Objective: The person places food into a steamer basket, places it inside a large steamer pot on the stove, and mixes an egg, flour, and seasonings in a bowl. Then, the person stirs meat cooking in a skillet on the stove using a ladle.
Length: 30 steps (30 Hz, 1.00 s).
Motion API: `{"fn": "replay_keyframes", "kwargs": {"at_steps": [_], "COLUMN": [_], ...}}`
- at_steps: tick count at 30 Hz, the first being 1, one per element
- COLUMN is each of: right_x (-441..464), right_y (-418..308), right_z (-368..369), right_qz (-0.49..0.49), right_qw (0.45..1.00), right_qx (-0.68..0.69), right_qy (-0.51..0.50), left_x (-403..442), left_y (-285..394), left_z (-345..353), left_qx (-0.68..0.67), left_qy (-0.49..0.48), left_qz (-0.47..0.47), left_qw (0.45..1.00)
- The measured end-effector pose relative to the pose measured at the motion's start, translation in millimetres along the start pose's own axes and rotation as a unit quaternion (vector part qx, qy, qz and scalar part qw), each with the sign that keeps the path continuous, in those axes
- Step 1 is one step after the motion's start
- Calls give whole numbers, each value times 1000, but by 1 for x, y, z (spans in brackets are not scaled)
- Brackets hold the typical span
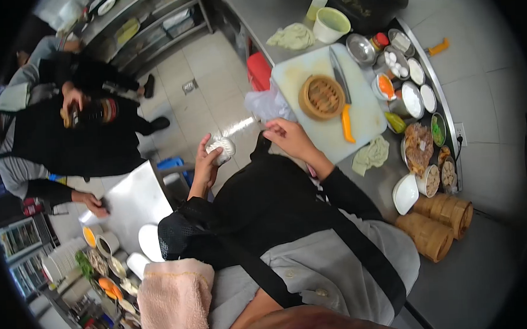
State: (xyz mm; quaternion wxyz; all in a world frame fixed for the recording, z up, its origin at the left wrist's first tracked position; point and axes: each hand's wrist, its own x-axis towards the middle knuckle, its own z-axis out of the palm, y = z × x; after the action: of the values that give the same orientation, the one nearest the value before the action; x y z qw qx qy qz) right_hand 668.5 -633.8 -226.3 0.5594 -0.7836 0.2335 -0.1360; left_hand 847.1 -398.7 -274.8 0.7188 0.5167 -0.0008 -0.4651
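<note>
My left hand (206, 164) is closed around a small white bun (223, 148) with pleated-looking folds, held up over the floor in front of me. To its right, my right hand (293, 141) has its fingers drawn together at a raised corner of my black apron (264, 185). Beyond that hand, a round bamboo steamer (322, 97) sits on a white cutting board (292, 75). A knife with an orange handle (347, 124) lies on the board alongside the steamer.
Bowls of ingredients, eggs (395, 64) and stacked bamboo steamers (434, 236) line the right counter. Crumpled green cloths (371, 155) lie by the board. At left, a co-worker in a black apron (68, 143) holds a dark jar (99, 111) beside a steel table (132, 196).
</note>
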Motion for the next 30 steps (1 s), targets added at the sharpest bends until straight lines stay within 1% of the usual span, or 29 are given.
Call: {"fn": "replay_keyframes", "kwargs": {"at_steps": [2, 3, 5, 6, 9, 10, 12, 14, 18, 19, 22, 24, 26, 27, 28, 30], "right_x": [9, 18, 33, 39, 74, 82, 95, 111, 165, 183, 252, 311, 379, 416, 457, 536], "right_y": [1, 3, 8, 11, 13, 2, -18, -14, -29, -38, -50, -50, -46, -42, -33, 22], "right_z": [-28, -43, -63, -71, -98, -104, -118, -124, -139, -143, -149, -153, -164, -169, -180, -208], "right_qz": [22, 31, 57, 46, 8, 22, 48, 40, 38, 36, 17, 12, 58, 57, 54, 13], "right_qw": [997, 994, 983, 979, 962, 959, 951, 937, 904, 896, 882, 876, 881, 874, 868, 854], "right_qx": [27, 37, 64, 71, 78, 72, 58, 95, 168, 186, 221, 223, 136, 119, 101, 20], "right_qy": [68, 101, 161, 187, 261, 273, 299, 334, 392, 401, 415, 427, 450, 467, 483, 519], "left_x": [56, 83, 140, 160, 214, 232, 266, 298, 381, 393, 454, 501, 538, 554, 569, 599], "left_y": [9, 15, 28, 34, 92, 107, 135, 161, 182, 195, 213, 223, 236, 240, 243, 250], "left_z": [14, 23, 30, 35, 82, 94, 123, 160, 206, 220, 240, 254, 262, 262, 260, 253], "left_qx": [-3, 3, 28, 39, 72, 79, 122, 152, 128, 135, 131, 114, 120, 119, 121, 130], "left_qy": [-3, 8, -1, -1, -41, -51, -98, -147, -261, -284, -353, -368, -367, -383, -390, -408], "left_qz": [-25, -26, -23, -25, -29, -28, -21, -19, -59, -101, -154, -174, -207, -200, -215, -237], "left_qw": [1000, 1000, 999, 999, 996, 995, 987, 977, 955, 944, 913, 906, 899, 894, 887, 872]}}
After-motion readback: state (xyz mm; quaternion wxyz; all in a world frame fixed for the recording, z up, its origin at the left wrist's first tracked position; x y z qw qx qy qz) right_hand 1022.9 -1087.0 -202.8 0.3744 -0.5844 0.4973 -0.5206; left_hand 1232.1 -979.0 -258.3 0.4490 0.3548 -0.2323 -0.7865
